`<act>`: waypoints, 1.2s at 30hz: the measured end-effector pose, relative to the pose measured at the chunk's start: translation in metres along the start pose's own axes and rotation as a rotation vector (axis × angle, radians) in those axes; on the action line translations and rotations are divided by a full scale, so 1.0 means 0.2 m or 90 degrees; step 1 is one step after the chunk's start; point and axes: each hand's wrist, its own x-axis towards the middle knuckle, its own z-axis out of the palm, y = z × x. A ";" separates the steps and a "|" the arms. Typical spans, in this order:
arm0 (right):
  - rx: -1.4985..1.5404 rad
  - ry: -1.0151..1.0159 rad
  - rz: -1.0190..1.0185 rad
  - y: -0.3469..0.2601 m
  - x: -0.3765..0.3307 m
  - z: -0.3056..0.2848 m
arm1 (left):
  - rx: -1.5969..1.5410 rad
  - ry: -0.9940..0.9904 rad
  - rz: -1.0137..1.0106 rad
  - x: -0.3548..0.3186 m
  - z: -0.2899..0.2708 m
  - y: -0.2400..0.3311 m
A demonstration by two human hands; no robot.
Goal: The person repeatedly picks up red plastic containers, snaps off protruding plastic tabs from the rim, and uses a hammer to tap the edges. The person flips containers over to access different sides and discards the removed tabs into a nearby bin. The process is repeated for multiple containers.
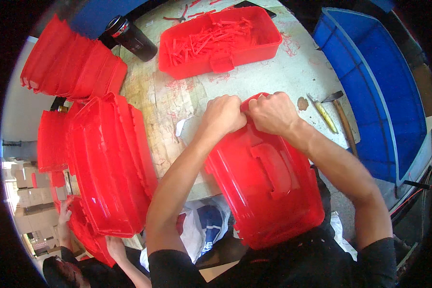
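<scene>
Red plastic tub (269,192), far rim gripped by both hands, left (224,115), right (273,113)

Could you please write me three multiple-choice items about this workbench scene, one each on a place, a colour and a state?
1. Where does the open red tray of red strips stand?
A. at the table's far side
B. on the floor
C. on the person's lap

2. What colour is the big bin at the right?
A. green
B. blue
C. yellow

3. How are the left hand and right hand placed?
A. resting flat, apart
B. both gripping the top edge of the red moulded shell
C. holding the hammer

Answers: 1 A, it sits beyond the hands; 2 B, its walls are blue; 3 B, both fists close on the rim.
</scene>
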 end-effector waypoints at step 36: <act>0.182 0.102 0.169 0.13 -0.24 -0.14 | -0.401 -0.184 0.022 -0.11 -0.01 -0.34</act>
